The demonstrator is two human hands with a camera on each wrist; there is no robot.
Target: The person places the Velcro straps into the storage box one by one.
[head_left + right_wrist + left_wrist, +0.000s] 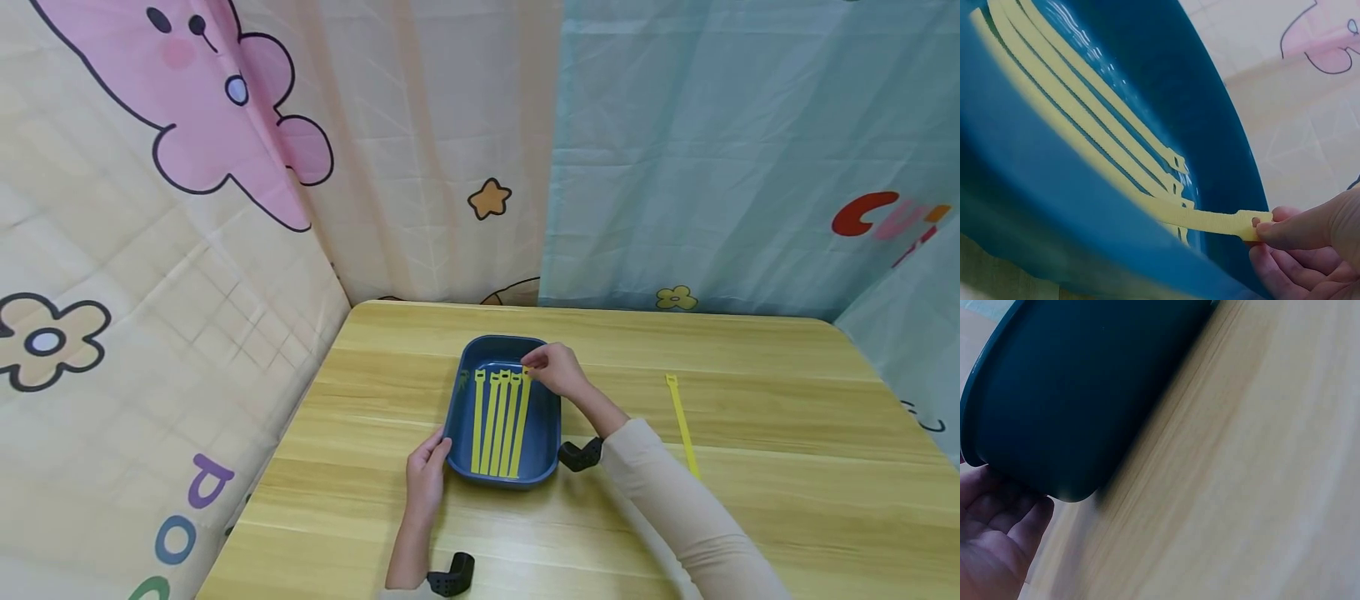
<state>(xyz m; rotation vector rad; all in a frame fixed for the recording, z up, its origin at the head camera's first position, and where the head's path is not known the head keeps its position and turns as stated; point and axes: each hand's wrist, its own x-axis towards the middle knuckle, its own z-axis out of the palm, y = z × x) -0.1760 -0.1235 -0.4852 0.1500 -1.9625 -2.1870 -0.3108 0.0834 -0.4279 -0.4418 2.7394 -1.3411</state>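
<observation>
A blue plastic tray [547,450] stands on the table with several yellow hook-and-loop cable ties [492,425] lying lengthwise side by side in it. My right hand [555,369] reaches over the tray's far right edge. Between thumb and fingers it pinches the slotted head of the rightmost cable tie [1210,220]. That head is raised above the other heads, while its tail stays among the ties in the tray. At the tray's near left corner, my left hand [427,471] grips the edge; in the left wrist view its fingertips [1038,512] are at the tray's end.
One more yellow cable tie [680,417] lies on the wooden table [810,433] to the right, its lower end hidden behind my right sleeve [675,500]. Printed curtains [420,167] hang behind the table and along its left side.
</observation>
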